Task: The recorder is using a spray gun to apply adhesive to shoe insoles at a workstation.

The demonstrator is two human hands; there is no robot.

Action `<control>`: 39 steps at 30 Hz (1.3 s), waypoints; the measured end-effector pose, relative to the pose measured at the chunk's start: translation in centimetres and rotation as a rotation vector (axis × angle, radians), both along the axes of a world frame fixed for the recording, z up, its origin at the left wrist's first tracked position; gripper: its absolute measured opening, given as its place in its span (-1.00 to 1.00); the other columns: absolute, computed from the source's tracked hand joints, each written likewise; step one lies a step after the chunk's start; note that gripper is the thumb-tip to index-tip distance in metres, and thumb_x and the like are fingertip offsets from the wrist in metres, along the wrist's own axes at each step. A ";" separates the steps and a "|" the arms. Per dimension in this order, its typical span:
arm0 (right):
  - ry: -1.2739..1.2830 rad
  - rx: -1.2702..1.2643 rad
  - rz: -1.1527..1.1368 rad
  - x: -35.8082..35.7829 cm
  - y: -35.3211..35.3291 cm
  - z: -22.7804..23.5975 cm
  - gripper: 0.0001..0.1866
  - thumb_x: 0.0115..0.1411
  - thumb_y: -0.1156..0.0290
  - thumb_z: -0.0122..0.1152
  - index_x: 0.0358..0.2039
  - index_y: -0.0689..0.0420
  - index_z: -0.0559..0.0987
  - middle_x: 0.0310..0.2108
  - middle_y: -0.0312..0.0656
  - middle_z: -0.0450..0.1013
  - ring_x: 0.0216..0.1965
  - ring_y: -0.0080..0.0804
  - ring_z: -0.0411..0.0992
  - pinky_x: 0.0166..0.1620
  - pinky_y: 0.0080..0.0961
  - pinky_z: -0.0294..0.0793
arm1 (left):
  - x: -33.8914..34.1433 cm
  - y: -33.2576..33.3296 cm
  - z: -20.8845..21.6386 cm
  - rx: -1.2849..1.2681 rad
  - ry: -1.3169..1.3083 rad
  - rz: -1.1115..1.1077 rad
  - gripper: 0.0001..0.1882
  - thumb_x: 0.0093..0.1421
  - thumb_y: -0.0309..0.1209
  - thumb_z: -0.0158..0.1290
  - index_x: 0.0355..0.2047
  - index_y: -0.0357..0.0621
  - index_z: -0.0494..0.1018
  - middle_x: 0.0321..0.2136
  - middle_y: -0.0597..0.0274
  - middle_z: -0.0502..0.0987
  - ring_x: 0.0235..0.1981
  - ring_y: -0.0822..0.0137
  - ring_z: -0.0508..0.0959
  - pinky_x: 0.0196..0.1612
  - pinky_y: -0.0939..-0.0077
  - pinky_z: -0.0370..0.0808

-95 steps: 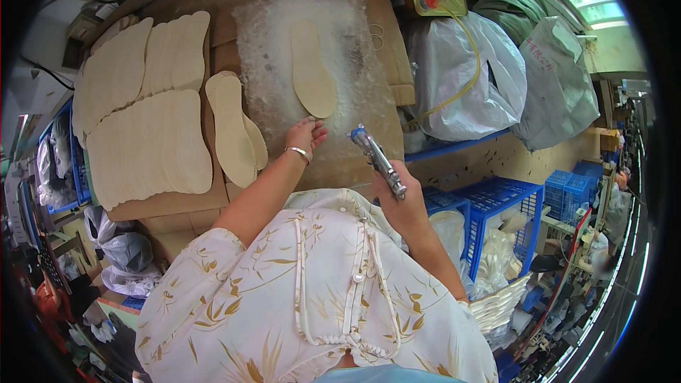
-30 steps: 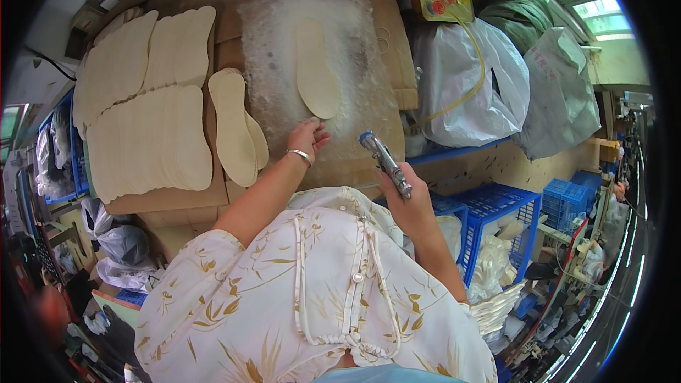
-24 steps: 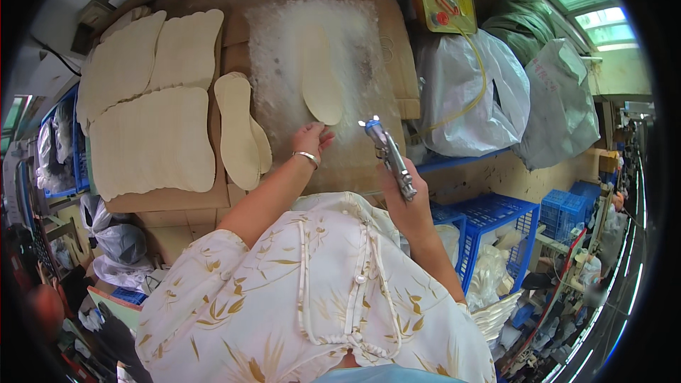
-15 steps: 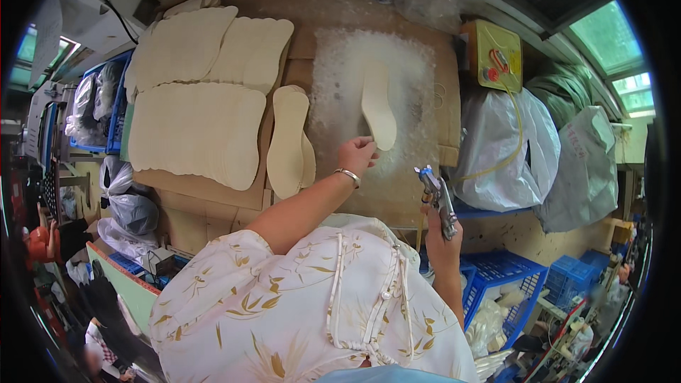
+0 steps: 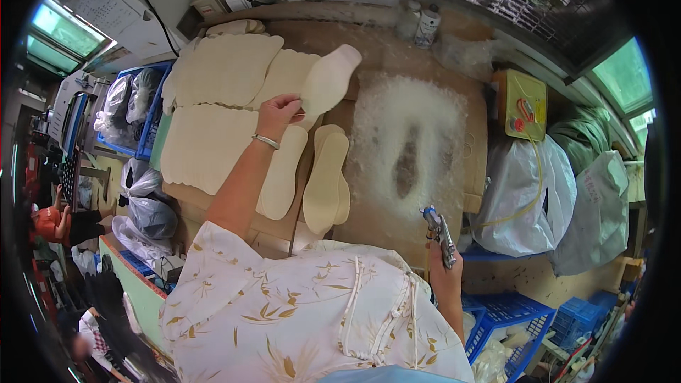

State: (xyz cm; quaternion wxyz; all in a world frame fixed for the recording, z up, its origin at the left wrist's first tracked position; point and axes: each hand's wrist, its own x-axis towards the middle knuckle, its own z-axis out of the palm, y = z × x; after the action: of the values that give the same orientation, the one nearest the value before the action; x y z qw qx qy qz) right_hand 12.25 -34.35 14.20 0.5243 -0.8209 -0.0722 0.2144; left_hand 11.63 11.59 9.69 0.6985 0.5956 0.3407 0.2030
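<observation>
My left hand (image 5: 279, 115) pinches the end of a cream insole (image 5: 331, 79), lifted above the rows of overlapping insoles (image 5: 206, 138) at the left of the table. Closed around the handle of a metal spray gun (image 5: 441, 235), my right hand (image 5: 445, 259) stays low, near the table's front edge. The gun's nozzle points away from me, toward a whitish crusted patch (image 5: 383, 106) on the cardboard. A dark insole-shaped mark (image 5: 407, 163) shows within that patch. Between the patch and the rows lies a small pile of insoles (image 5: 325, 181).
At the table's right stand a yellow can (image 5: 523, 105) with a hose and a white plastic bag (image 5: 528, 198). A spray can (image 5: 426, 26) stands at the back. Blue crates (image 5: 507, 312) sit below right. Another person in orange (image 5: 48, 225) is far left.
My left hand has carried the insole from the whitish patch up and left, over the rows. The dark mark now shows where it lay. My right hand still grips the spray gun.
</observation>
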 end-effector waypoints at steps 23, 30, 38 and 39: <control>-0.007 -0.118 0.057 -0.8 4.6 0.1 -0.78 0.25 0.40 0.13 -0.17 0.27 0.51 -0.55 -0.28 0.36 -0.50 -0.61 0.25 -0.41 -0.57 0.33 | -6.9 17.9 -12.0 -0.023 0.179 0.522 -0.68 0.18 -0.36 0.06 -0.12 -0.33 0.48 -0.37 0.11 0.56 -0.52 0.32 0.60 -0.50 0.50 0.59; -0.027 -0.077 0.064 -0.6 4.3 -0.2 -0.77 0.25 0.41 0.13 -0.15 0.27 0.51 -0.54 -0.30 0.36 -0.49 -0.63 0.24 -0.40 -0.59 0.32 | -9.0 4.3 -10.0 0.613 0.437 0.091 -0.66 0.14 -0.29 0.14 -0.15 -0.28 0.50 -0.36 0.11 0.59 -0.46 0.35 0.59 -0.43 0.52 0.50; 0.000 -0.093 0.126 -0.3 2.4 -1.1 -0.75 0.25 0.35 0.14 -0.14 0.24 0.51 -0.53 -0.25 0.37 -0.48 -0.58 0.28 -0.36 -0.57 0.35 | -14.7 -13.7 -12.5 0.818 0.736 -0.223 -0.45 -0.03 -0.16 0.27 -0.06 -0.16 0.48 -0.24 0.12 0.57 -0.35 0.23 0.60 -0.24 0.37 0.52; -0.002 -0.096 0.118 -0.1 2.0 -1.3 -0.75 0.25 0.35 0.14 -0.14 0.24 0.51 -0.53 -0.25 0.37 -0.48 -0.58 0.28 -0.36 -0.57 0.35 | -15.0 -14.1 -12.2 0.756 0.752 -0.178 -0.46 -0.03 -0.17 0.26 -0.06 -0.15 0.48 -0.24 0.11 0.57 -0.35 0.23 0.60 -0.23 0.37 0.52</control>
State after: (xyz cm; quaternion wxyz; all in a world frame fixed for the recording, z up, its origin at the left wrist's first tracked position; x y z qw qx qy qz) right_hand 12.12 -32.34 12.94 0.4707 -0.8397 -0.1106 0.2472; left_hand -3.32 -2.47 -2.53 0.2799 0.8636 0.4186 0.0243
